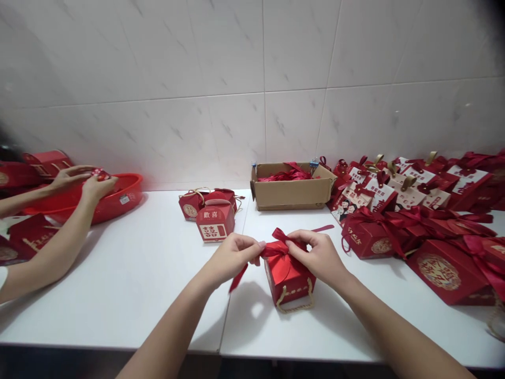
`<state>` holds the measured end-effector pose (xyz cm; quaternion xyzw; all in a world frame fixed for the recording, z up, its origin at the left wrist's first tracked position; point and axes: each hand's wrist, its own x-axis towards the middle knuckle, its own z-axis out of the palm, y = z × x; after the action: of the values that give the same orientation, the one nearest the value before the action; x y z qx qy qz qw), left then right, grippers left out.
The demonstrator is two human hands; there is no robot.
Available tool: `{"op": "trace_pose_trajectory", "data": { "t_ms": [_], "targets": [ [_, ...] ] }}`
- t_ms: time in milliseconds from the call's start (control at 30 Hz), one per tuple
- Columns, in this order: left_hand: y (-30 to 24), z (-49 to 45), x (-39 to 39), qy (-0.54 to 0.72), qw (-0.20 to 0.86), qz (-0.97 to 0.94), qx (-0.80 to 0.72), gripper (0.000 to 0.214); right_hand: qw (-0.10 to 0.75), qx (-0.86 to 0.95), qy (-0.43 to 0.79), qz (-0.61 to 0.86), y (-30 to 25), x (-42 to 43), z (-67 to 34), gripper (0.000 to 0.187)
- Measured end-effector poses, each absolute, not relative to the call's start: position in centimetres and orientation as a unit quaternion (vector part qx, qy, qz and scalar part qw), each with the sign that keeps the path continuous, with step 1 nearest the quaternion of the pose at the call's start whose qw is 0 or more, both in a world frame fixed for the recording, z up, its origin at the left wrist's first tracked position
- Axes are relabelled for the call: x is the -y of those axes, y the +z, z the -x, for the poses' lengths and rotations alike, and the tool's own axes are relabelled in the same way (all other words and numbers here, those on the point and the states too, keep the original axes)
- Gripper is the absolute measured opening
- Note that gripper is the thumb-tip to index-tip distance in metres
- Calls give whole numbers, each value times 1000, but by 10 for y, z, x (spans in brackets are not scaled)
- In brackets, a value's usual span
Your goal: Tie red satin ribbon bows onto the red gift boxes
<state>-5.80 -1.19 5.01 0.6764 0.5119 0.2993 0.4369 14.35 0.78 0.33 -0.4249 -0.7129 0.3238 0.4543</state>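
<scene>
In front of me a red gift box stands on the white table, its gold rope handle hanging at the near side. A dark red ribbon is knotted on the box's top, with a loop and loose tails. My left hand is closed, pinching the ribbon left of the knot between thumb and fingers. At the right of the knot, my right hand is closed on the ribbon too. One tail hangs below my left hand; another lies on the table behind my right hand.
Small red boxes stand left of centre. A cardboard box of ribbons sits by the wall. Several finished-looking red boxes crowd the right side. At left, another person's hands hold something small over a red basin.
</scene>
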Motion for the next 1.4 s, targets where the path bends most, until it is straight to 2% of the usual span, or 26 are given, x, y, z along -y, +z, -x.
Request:
{"op": "trace_pose_trajectory", "data": {
  "t_ms": [100, 200, 300, 467, 600, 733, 800, 1067, 1300, 1400],
  "targets": [
    [67, 51, 6, 247, 445, -700, -502, 42, 440, 754, 270, 407, 3, -7, -143, 18],
    [72, 42, -6, 245, 476, -714, -451, 41, 405, 795, 239, 383, 3, -5, -145, 17],
    [70, 35, -19, 257, 513, -713, -402, 38, 384, 808, 234, 382, 3, -3, -143, 12],
    [55, 34, -39, 349, 596, -624, -366, 35, 399, 783, 270, 394, 0, -5, -138, 20],
    [35, 41, -41, 364, 505, -676, -393, 42, 402, 761, 307, 407, -1, -7, -139, 22],
    [18, 46, -32, 341, 351, -789, -372, 28, 407, 746, 321, 418, -1, -8, -141, 25],
    [11, 47, -31, 353, 314, -804, -361, 24, 408, 744, 324, 418, -2, -8, -141, 25],
    [-4, 48, -32, 417, 326, -781, -332, 8, 463, 699, 365, 405, -6, -10, -141, 17],
    [-4, 39, -23, 433, 370, -749, -338, 21, 473, 706, 353, 391, -13, -9, -140, 10],
    [-5, 36, -23, 439, 373, -739, -349, 20, 504, 688, 346, 391, -18, -8, -140, 19]
  ]
}}
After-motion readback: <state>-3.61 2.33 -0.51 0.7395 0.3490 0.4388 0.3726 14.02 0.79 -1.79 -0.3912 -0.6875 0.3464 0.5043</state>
